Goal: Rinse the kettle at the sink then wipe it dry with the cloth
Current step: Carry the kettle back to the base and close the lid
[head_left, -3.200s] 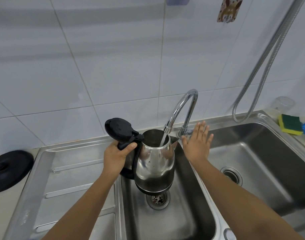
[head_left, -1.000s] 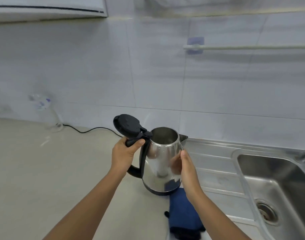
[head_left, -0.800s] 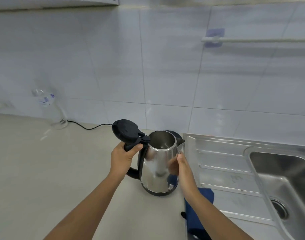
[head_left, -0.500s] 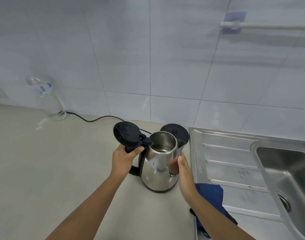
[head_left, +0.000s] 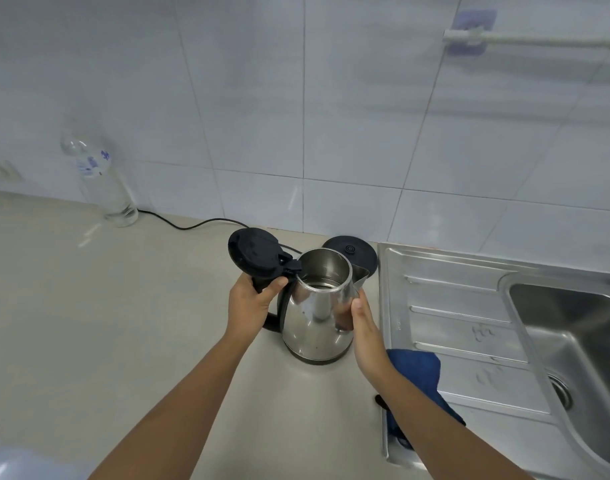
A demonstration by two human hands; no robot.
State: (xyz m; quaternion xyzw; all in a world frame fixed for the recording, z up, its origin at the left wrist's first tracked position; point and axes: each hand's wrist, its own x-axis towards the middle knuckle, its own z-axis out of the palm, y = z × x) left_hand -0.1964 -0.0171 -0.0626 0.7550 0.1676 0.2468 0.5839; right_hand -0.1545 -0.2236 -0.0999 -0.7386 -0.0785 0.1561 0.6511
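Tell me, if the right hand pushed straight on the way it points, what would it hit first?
Probably the spout of the kettle, whose side the right hand holds; behind that stands the black base, though depth is unclear.

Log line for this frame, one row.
kettle: upright, lid open | left hand: grips handle | right hand: holds side | cloth: on drainboard, unheld

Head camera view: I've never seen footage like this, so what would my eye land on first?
The shiny kettle at the centre, its lid flipped open: the left hand grips its handle and the right hand holds its side. A blue cloth lies just right of it on the draining board edge, partly under the right forearm. The sink is at far right.
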